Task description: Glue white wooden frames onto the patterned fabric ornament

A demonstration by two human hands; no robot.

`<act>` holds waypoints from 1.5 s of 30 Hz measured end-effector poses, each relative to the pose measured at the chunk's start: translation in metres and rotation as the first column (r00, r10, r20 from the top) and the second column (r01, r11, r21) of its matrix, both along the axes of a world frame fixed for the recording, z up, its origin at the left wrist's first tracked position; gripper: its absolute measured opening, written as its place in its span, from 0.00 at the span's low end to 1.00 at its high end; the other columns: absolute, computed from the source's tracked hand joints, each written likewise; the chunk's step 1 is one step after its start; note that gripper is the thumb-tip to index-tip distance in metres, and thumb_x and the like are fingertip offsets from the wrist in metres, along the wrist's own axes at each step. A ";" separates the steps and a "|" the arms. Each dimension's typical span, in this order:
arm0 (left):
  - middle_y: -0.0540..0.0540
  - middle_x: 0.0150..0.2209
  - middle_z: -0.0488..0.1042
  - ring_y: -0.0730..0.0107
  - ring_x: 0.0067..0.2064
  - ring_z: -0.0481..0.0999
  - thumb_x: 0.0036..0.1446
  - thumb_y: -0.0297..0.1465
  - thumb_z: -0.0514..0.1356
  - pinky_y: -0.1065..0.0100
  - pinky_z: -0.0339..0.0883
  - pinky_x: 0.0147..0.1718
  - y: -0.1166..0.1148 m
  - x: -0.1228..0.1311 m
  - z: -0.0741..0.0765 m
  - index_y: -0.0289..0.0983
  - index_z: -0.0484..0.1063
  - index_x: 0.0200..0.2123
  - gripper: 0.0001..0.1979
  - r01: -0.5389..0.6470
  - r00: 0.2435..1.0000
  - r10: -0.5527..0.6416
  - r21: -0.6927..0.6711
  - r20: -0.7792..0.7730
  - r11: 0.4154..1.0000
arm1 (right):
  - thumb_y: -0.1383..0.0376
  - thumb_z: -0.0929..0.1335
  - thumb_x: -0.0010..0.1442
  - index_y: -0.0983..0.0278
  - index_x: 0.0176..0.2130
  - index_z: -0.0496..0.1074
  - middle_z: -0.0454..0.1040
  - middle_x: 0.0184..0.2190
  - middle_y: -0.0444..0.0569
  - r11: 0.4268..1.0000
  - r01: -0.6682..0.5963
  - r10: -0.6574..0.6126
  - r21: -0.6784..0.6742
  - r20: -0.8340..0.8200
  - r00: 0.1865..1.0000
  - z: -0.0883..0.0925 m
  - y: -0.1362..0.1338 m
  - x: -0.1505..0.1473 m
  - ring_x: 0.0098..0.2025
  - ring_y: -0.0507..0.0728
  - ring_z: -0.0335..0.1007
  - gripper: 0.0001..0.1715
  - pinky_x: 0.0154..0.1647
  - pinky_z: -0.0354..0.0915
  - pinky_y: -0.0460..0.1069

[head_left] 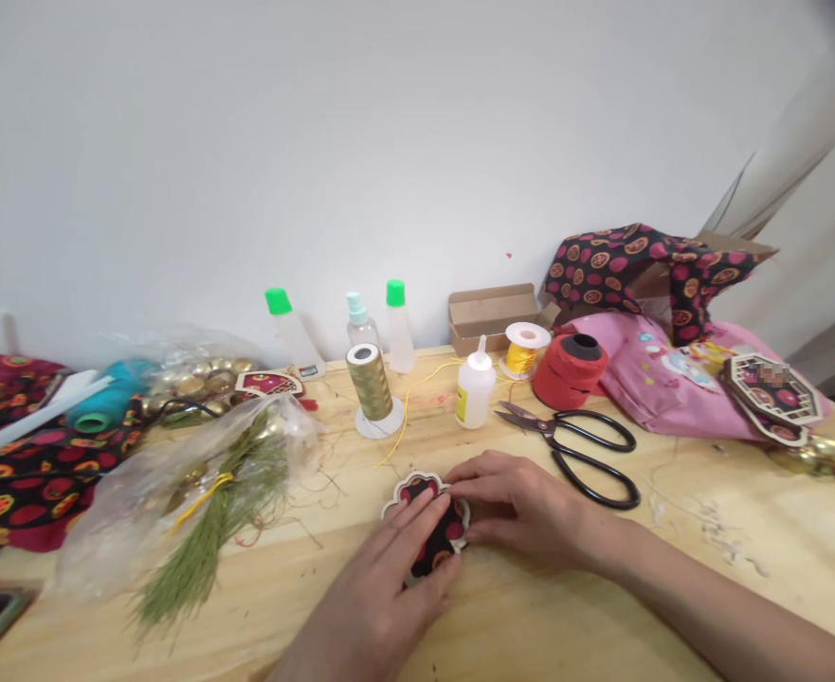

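A flower-shaped ornament with a pale scalloped rim and dark red-and-black patterned fabric lies on the wooden table in front of me. My left hand reaches over it, fingers straight across the fabric and thumb at its lower right edge. With bent fingertips, my right hand grips the ornament's upper right edge. Both hands cover part of the rim. Just beyond the right hand lie black-handled scissors, blades apart. A small white squeeze bottle with a pointed nozzle stands behind the ornament.
Along the back stand a gold thread cone, green-capped bottles, a yellow cord spool and a red thread cone. Green tassels lie left on a plastic bag. An octagonal ornament rests on pink cloth.
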State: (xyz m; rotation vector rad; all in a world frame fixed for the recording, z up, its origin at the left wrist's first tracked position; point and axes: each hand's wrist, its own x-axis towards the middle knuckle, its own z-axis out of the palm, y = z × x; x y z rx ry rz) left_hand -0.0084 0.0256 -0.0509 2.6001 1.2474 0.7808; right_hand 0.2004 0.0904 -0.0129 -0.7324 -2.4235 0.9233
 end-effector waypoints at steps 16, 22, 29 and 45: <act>0.48 0.58 0.61 0.54 0.58 0.61 0.56 0.30 0.53 0.51 0.65 0.48 -0.001 0.001 0.004 0.49 0.71 0.44 0.14 0.011 0.997 -0.010 -0.010 0.071 1.000 | 0.65 0.68 0.55 0.62 0.47 0.71 0.73 0.43 0.52 0.999 0.010 -0.009 0.031 -0.047 0.999 -0.005 0.000 0.000 0.44 0.55 0.68 0.19 0.46 0.63 0.49; 0.42 0.56 0.63 0.55 0.59 0.59 0.56 0.27 0.55 0.51 0.64 0.50 0.000 0.000 0.025 0.41 0.74 0.38 0.10 0.037 0.999 -0.037 0.005 -0.031 0.999 | 0.62 0.68 0.55 0.63 0.45 0.72 0.73 0.41 0.54 0.995 0.040 -0.035 0.095 -0.057 0.998 -0.011 -0.002 0.000 0.42 0.56 0.68 0.17 0.43 0.65 0.50; 0.41 0.55 0.65 0.52 0.58 0.60 0.54 0.25 0.55 0.44 0.61 0.50 -0.005 0.007 0.030 0.40 0.75 0.31 0.09 -0.016 0.997 0.021 0.067 -0.078 0.998 | 0.61 0.70 0.51 0.62 0.40 0.75 0.72 0.39 0.52 0.988 0.081 -0.075 0.135 -0.047 0.996 -0.012 -0.010 -0.005 0.40 0.56 0.67 0.15 0.41 0.65 0.49; 0.41 0.52 0.69 0.54 0.55 0.65 0.54 0.22 0.54 0.47 0.65 0.49 -0.006 0.011 0.027 0.40 0.77 0.30 0.12 -0.009 1.000 0.008 0.076 0.017 0.997 | 0.65 0.71 0.51 0.61 0.35 0.78 0.72 0.36 0.51 0.984 0.119 -0.110 0.131 -0.073 0.991 -0.012 -0.013 -0.009 0.36 0.54 0.66 0.08 0.37 0.64 0.47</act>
